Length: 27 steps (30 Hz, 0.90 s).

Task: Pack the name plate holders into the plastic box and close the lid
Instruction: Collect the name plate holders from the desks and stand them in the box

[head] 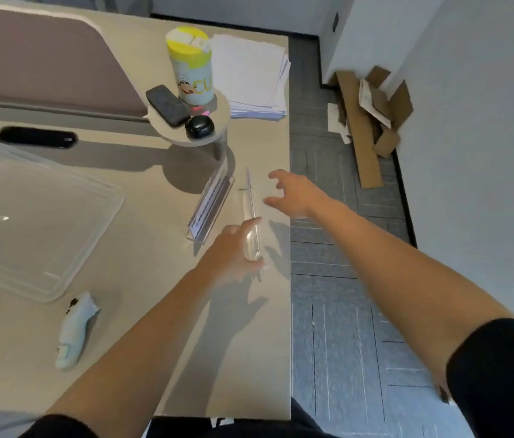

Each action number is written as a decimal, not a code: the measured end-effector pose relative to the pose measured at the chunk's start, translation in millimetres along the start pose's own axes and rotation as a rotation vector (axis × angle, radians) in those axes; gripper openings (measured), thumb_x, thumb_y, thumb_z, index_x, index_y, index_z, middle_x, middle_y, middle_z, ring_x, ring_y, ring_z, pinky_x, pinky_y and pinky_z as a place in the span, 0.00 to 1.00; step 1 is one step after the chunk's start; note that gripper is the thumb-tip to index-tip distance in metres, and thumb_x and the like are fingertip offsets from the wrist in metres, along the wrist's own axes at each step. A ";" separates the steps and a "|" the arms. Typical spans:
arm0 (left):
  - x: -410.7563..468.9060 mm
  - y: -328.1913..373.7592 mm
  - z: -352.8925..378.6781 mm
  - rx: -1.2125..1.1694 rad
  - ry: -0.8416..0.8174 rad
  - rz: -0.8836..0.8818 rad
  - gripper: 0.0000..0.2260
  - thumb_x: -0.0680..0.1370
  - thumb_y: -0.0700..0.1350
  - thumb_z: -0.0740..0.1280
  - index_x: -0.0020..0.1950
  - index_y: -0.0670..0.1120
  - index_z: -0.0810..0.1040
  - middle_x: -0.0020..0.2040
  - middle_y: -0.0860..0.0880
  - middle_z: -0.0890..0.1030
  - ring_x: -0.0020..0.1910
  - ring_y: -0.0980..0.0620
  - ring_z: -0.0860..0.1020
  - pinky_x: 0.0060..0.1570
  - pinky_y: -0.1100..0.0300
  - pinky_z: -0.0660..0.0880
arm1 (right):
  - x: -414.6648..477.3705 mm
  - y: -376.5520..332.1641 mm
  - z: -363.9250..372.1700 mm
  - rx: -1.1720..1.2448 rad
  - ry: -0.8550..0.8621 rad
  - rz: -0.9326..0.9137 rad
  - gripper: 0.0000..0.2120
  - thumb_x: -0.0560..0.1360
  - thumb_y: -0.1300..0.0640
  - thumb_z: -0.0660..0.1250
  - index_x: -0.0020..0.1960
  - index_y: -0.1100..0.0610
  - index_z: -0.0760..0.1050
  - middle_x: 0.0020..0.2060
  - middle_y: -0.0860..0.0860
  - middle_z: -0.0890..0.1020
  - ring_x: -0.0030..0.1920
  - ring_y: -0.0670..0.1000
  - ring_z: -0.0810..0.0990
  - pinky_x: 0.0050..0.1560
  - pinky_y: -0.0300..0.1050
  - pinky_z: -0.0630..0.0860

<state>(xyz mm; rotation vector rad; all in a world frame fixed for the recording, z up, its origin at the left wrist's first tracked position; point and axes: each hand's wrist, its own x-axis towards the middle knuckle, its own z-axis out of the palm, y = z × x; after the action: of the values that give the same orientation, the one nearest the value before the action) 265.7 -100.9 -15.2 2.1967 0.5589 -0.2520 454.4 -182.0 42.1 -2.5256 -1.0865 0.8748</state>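
Left hand (233, 251): reaches across the table (142, 311) with fingers stretched to the near end of a clear name plate holder (251, 222). The blur hides whether they grip it or only touch it. Right hand (293, 194): fingers spread and loosely curved, holding nothing, just beside the far half of that holder at the table's right edge. Clear holder: lies flat, long axis running from near to far, almost parallel to the table edge. Second name plate holder (210, 203): carries a printed insert and lies just left of the first, its long axis slanted from near-left to far-right. Its far end points at the foot of a small round shelf (183, 137). On the shelf: a pale tumbler with a yellow lid (191, 67), a black phone (167, 105) and a black round case (199, 127). Beyond it: a stack of white papers (249, 77). Far left: the clear plastic box (28, 222), well apart from both holders; its lid cannot be told apart from it. Near it: a pale blue handheld device (75, 330). On the floor to the right: cardboard scraps (372, 121) against the wall.
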 end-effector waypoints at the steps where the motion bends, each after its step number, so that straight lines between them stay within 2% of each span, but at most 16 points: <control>1: 2.2 -3.1 6.5 0.005 0.011 -0.007 0.40 0.71 0.58 0.75 0.76 0.63 0.55 0.71 0.47 0.67 0.62 0.51 0.73 0.53 0.64 0.70 | 9.9 -1.8 2.5 -0.007 -0.014 -0.008 0.36 0.78 0.45 0.68 0.79 0.54 0.57 0.73 0.57 0.70 0.70 0.58 0.71 0.66 0.51 0.69; 4: 5.4 -13.0 22.1 -0.001 0.060 -0.029 0.36 0.74 0.57 0.73 0.76 0.64 0.57 0.70 0.47 0.70 0.59 0.51 0.76 0.58 0.57 0.75 | 36.5 -7.4 11.7 -0.002 -0.042 -0.030 0.42 0.76 0.44 0.70 0.81 0.54 0.50 0.77 0.58 0.63 0.73 0.60 0.67 0.69 0.53 0.67; 7: 8.3 -17.2 28.7 -0.012 0.113 -0.019 0.31 0.77 0.54 0.70 0.75 0.64 0.58 0.63 0.50 0.74 0.47 0.56 0.73 0.49 0.61 0.74 | 58.5 -7.6 15.3 0.039 -0.115 -0.068 0.48 0.74 0.41 0.72 0.81 0.51 0.46 0.80 0.54 0.58 0.76 0.59 0.63 0.73 0.54 0.62; 9: 9.3 -16.9 30.6 -0.006 0.130 -0.014 0.29 0.78 0.52 0.69 0.74 0.64 0.59 0.54 0.53 0.73 0.44 0.56 0.71 0.45 0.62 0.71 | 68.3 -7.2 16.9 0.107 -0.183 -0.069 0.50 0.72 0.39 0.73 0.81 0.46 0.44 0.80 0.50 0.56 0.76 0.59 0.64 0.72 0.56 0.63; 11: 11.3 -15.8 31.8 -0.006 0.142 -0.019 0.27 0.78 0.51 0.70 0.72 0.62 0.62 0.47 0.56 0.72 0.42 0.54 0.73 0.42 0.60 0.71 | 75.1 -9.1 17.2 0.145 -0.208 -0.065 0.51 0.71 0.39 0.73 0.81 0.44 0.43 0.80 0.49 0.56 0.75 0.59 0.65 0.73 0.57 0.63; 14: 13.9 -13.2 31.8 0.013 0.138 -0.031 0.24 0.78 0.48 0.70 0.69 0.58 0.63 0.36 0.56 0.74 0.35 0.52 0.77 0.38 0.56 0.76 | 83.7 -16.9 18.7 0.152 -0.217 -0.070 0.47 0.73 0.40 0.72 0.81 0.47 0.48 0.80 0.50 0.57 0.77 0.57 0.62 0.74 0.56 0.60; 18: 7.9 -15.5 33.0 0.023 0.196 -0.040 0.23 0.78 0.45 0.69 0.68 0.55 0.63 0.34 0.53 0.75 0.29 0.54 0.74 0.33 0.61 0.73 | 89.7 -22.4 23.8 0.221 -0.202 -0.039 0.41 0.73 0.39 0.71 0.79 0.49 0.55 0.78 0.52 0.62 0.76 0.57 0.63 0.73 0.56 0.62; 20: 4.4 -18.2 31.8 -0.004 0.229 -0.107 0.23 0.78 0.42 0.67 0.68 0.58 0.62 0.39 0.48 0.79 0.34 0.52 0.78 0.35 0.59 0.78 | 89.1 -22.0 22.4 0.278 -0.182 -0.002 0.42 0.73 0.38 0.70 0.79 0.51 0.56 0.78 0.52 0.62 0.75 0.57 0.64 0.73 0.56 0.63; 22: 1.8 -17.7 24.4 -0.068 0.268 -0.157 0.25 0.78 0.39 0.66 0.69 0.60 0.62 0.51 0.43 0.82 0.41 0.49 0.81 0.41 0.55 0.81 | 88.2 -22.8 19.3 0.324 -0.150 0.026 0.42 0.74 0.37 0.68 0.79 0.53 0.56 0.78 0.54 0.63 0.74 0.58 0.66 0.71 0.56 0.64; 25: -4.5 -11.1 5.1 -0.156 0.306 -0.179 0.26 0.78 0.35 0.65 0.71 0.56 0.66 0.67 0.48 0.75 0.56 0.49 0.77 0.48 0.59 0.80 | 84.7 -29.6 11.8 0.331 -0.095 0.031 0.38 0.76 0.37 0.66 0.78 0.56 0.59 0.75 0.55 0.67 0.71 0.58 0.70 0.64 0.51 0.68; 27: -9.1 -8.5 -9.6 -0.212 0.344 -0.200 0.26 0.77 0.33 0.62 0.69 0.59 0.68 0.69 0.52 0.73 0.51 0.51 0.75 0.49 0.57 0.78 | 81.1 -36.8 4.3 0.348 -0.036 0.005 0.34 0.78 0.39 0.64 0.76 0.58 0.63 0.71 0.55 0.71 0.64 0.55 0.74 0.58 0.48 0.69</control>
<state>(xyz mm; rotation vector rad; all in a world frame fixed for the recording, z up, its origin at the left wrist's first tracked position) 253.5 -91.6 -11.7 1.9884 0.9533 0.0829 474.6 -97.9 20.6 -2.2339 -0.8516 1.0152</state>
